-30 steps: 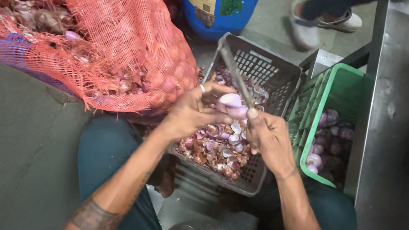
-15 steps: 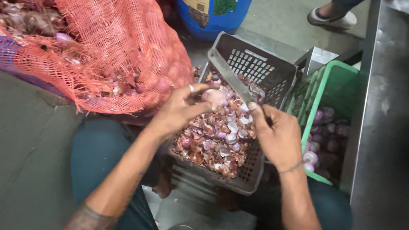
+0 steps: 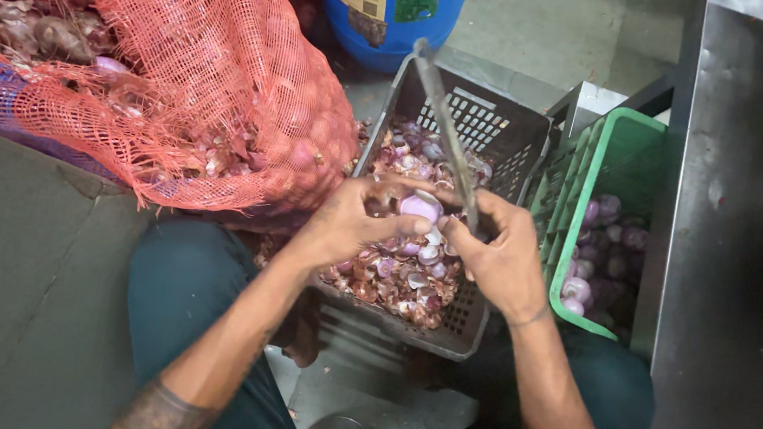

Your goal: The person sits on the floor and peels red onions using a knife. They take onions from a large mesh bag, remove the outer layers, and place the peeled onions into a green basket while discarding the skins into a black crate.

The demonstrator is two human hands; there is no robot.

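My left hand (image 3: 353, 221) holds a small purple onion (image 3: 420, 208) over a grey plastic crate (image 3: 502, 128) filled with onion skins and trimmings. My right hand (image 3: 501, 254) grips a long knife (image 3: 446, 127) whose blade points up and away, its edge right beside the onion. Both hands are close together above the crate's middle.
A red mesh sack (image 3: 180, 83) of onions lies at the left, against the crate. A green crate (image 3: 626, 140) with peeled onions stands on the right, next to a steel surface (image 3: 730, 276). A blue drum (image 3: 392, 6) stands behind. My knees are below.
The hands have stayed over the grey crate; the knife blade has swung from lying across the crate to pointing upward. The onion has turned in my left hand.
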